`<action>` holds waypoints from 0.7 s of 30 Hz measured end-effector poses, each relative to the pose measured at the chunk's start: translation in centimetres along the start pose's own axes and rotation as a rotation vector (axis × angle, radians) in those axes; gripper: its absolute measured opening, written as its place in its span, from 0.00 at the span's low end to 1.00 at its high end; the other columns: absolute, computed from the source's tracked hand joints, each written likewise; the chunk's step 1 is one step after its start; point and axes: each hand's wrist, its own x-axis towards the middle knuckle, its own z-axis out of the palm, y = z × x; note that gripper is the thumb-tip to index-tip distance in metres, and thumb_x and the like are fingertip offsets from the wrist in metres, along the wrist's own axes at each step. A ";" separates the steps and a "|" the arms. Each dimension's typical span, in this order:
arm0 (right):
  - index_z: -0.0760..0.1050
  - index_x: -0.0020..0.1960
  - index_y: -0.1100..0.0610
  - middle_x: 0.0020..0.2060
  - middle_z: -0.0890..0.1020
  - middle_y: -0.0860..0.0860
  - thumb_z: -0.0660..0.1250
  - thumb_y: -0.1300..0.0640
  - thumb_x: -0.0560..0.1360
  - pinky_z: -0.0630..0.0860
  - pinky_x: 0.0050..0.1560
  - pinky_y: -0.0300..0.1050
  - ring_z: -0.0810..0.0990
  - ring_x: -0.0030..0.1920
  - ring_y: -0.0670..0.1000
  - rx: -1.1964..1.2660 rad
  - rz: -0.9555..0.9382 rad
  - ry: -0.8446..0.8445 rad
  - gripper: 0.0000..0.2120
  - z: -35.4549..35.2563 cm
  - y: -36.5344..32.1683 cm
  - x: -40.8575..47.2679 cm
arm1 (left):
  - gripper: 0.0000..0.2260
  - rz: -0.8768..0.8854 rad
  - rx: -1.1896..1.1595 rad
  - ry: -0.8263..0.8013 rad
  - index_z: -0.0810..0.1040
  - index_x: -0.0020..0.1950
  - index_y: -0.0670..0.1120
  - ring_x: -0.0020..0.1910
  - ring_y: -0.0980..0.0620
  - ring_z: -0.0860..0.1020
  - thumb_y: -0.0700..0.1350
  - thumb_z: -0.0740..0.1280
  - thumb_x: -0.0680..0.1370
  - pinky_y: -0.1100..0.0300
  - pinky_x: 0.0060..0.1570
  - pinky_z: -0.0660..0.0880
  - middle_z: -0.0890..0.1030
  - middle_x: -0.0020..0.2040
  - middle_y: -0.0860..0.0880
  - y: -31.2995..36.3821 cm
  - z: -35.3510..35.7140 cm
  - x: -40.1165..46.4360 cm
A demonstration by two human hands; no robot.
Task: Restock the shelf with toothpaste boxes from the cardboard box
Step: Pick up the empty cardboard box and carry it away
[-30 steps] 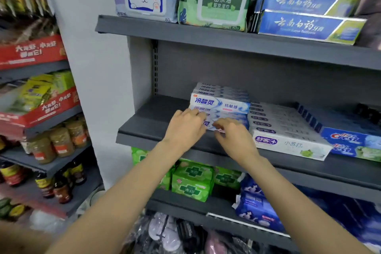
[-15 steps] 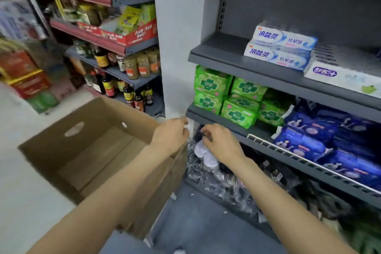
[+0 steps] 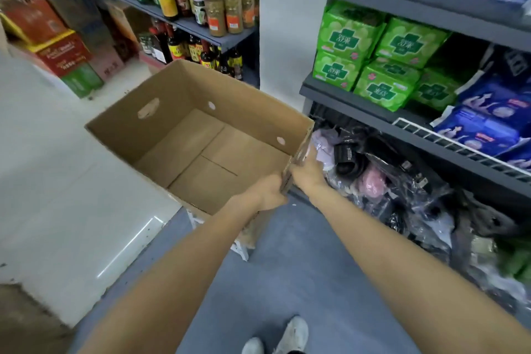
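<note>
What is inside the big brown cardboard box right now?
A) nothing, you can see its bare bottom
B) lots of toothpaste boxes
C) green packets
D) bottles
A: the cardboard box shows only its bare brown floor flaps, with no toothpaste inside, while the left hand and the right hand grip its near corner.

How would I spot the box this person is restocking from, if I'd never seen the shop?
Look at the floor in front of the dark grey shelf unit, where pale tile meets blue-grey flooring. The cardboard box sits there, open-topped, with nothing visible inside, both hands gripping its near corner. Unlike the printed cartons stacked nearby, it is plain brown with an oval handle hole.
</note>
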 end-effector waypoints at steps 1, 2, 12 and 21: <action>0.58 0.72 0.49 0.59 0.73 0.57 0.62 0.56 0.72 0.72 0.63 0.55 0.74 0.58 0.57 0.155 0.123 -0.018 0.30 0.2 0.3 -0.1 | 0.15 -0.003 -0.015 0.003 0.72 0.60 0.36 0.57 0.41 0.76 0.36 0.64 0.74 0.56 0.49 0.71 0.77 0.56 0.38 -0.3 0.0 0.0; 0.64 0.66 0.52 0.53 0.77 0.56 0.61 0.54 0.74 0.74 0.60 0.56 0.77 0.51 0.57 0.273 0.232 -0.063 0.21 0.3 0.4 -0.5 | 0.16 0.013 -0.039 0.014 0.72 0.61 0.37 0.57 0.42 0.76 0.34 0.62 0.73 0.56 0.50 0.72 0.78 0.56 0.39 -0.7 0.1 0.3; 0.75 0.51 0.57 0.34 0.80 0.49 0.62 0.55 0.79 0.75 0.33 0.39 0.76 0.31 0.47 0.533 0.014 0.064 0.06 -4.4 0.1 -8.5 | 0.12 0.267 -0.245 0.012 0.67 0.64 0.46 0.46 0.48 0.76 0.45 0.53 0.82 0.58 0.46 0.69 0.78 0.48 0.47 5.7 -0.7 -3.5; 0.66 0.70 0.64 0.44 0.80 0.53 0.66 0.57 0.77 0.76 0.34 0.34 0.79 0.37 0.44 0.628 -0.047 0.304 0.24 -16.7 0.8 -16.0 | 0.15 0.405 -0.137 0.009 0.65 0.64 0.43 0.57 0.46 0.73 0.48 0.59 0.80 0.58 0.48 0.68 0.74 0.62 0.44 19.4 2.5 -6.4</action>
